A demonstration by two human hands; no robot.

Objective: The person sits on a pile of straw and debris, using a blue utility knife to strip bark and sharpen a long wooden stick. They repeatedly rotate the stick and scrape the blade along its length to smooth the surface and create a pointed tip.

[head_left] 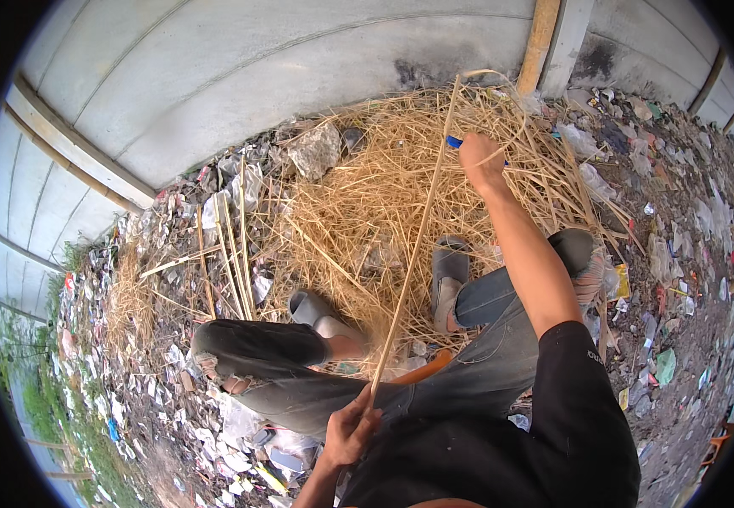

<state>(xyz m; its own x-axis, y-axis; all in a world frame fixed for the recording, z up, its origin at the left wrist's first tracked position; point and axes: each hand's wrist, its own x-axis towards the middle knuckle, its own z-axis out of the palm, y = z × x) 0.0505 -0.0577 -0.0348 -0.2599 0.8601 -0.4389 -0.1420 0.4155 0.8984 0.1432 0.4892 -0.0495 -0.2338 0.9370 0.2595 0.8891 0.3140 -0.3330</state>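
A long, thin bamboo strip [422,229] slants upward from my lap toward the wall. My left hand [351,433] is closed around its near end, by my thigh. Farther out, my right hand [481,159] grips a blue tool [454,142]; only bits of blue show on either side of the fist, so its exact kind is hidden. The tool's left end is at the strip, near its far end. From the strip's tip a pale, thin sliver [490,74] curls off to the right. Beneath lies a heap of straw-coloured shavings [367,186].
Several split bamboo lengths [233,254] lie left of the heap. A grey rock [315,152] sits by the concrete wall [299,59], where a bamboo pole [538,46] leans. Litter [663,279] covers the ground. An orange object [426,367] shows between my legs.
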